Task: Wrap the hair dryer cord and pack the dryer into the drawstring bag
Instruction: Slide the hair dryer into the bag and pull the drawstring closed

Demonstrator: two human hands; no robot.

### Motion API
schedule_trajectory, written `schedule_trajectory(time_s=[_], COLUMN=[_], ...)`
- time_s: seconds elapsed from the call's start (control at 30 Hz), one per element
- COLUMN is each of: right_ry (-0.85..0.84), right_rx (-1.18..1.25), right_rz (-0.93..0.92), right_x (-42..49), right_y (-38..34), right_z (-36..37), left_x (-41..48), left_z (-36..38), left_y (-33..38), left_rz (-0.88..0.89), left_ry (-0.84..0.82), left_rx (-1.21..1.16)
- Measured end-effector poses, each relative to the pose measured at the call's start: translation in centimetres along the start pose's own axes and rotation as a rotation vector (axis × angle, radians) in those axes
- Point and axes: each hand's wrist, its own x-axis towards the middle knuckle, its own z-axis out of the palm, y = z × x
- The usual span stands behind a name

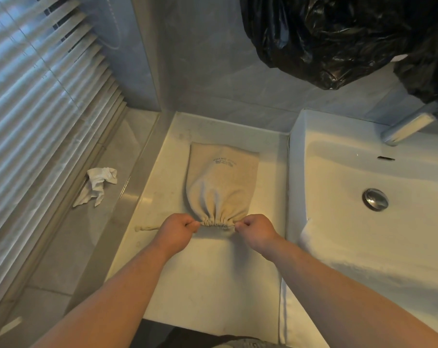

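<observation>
A slatted white window blind (37,96) fills the view from 8 to 11 o'clock, its slats tilted and striped with daylight. From 2 to 5 o'clock sits a white rectangular ceramic basin (351,247). A crumpled black plastic sack (338,33) hangs at 1 o'clock against the pale grey tiled wall (213,59). In the middle, running from the centre down to 6 o'clock, lies a white stone countertop (213,285), its right edge meeting the basin.

On that countertop, at the centre, the beige cloth drawstring bag (223,182) lies flat-bottomed toward 12 o'clock, small dark print on its upper face. Its mouth points to 6 o'clock and is bunched into tight pleats. What it holds cannot be seen.

Two bare forearms reach in from 6 and 5 o'clock. The left hand (176,231) is a tight fist, thumb and curled fingers pinching the 9 o'clock end of the gathered mouth. The right hand (257,231), likewise fisted, pinches the 3 o'clock end. Whether each grips string or cloth cannot be told.

A chrome tap (406,126) juts in at 2 o'clock, partly under the sack. A crumpled white tissue (97,184) lies on the grey ledge at 9 o'clock. A round chrome drain plug (375,199) sits in the basin at 3 o'clock. A short beige string end (147,227) trails from the left fist toward 9 o'clock.
</observation>
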Motion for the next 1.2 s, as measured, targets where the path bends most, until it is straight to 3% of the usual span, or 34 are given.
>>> schedule_trajectory(time_s=[0.07, 0.23, 0.3, 0.4, 0.57, 0.73, 0.8, 0.87, 0.93, 1.0, 1.07, 1.2], right_ry=[0.03, 0.017, -0.014, -0.035, 0.245, 0.34, 0.395, 0.436, 0.34, 0.168, 0.071, -0.041], right_rx=[0.031, 0.35, 0.523, 0.642, 0.451, 0.429, 0.403, 0.406, 0.425, 0.498, 0.615, 0.803], right_rz=[0.03, 0.196, 0.281, 0.318, 0.265, 0.162, 0.15, 0.179, 0.231, 0.269, 0.289, 0.327], right_x=[0.1, 0.4, 0.4, 1.0, 3.7, 6.2, 6.5, 6.7, 6.7, 6.7, 6.9, 7.1], right_y=[0.1, 0.1, -0.6, -1.7, -2.6, -3.2, -3.2, -2.8, -2.3, -2.1, -1.9, -2.4], right_z=[-0.1, -0.3, -0.1, 0.3, -2.1, -4.7, -4.8, -4.6, -4.3, -4.0, -3.8, -4.0], left_x=[0.1, 2.0, 3.3, 4.1, 3.0, 2.3, 3.2, 5.2, 7.4, 8.7, 9.6, 11.9], left_z=[0.3, -1.8, -2.6, -2.2, -0.1, 1.0, -0.2, -1.9, -3.8, -4.8, -5.2, -4.9], left_y=[0.2, 2.2, 3.7, 5.6, 6.3, 6.9, 6.3, 5.1, 3.8, 3.3, 2.6, -0.6], left_rz=[0.021, 0.164, 0.285, 0.32, 0.332, 0.342, 0.343, 0.249, -0.05, -0.343, -0.368, -0.344], left_ry=[0.012, 0.31, 0.187, -0.022, -0.014, -0.112, 0.017, 0.275, 0.378, 0.243, 0.138, 0.096], left_rx=[0.021, 0.044, 0.18, 0.308, 0.415, 0.372, 0.295, 0.249, 0.192, 0.069, -0.121, -0.38])
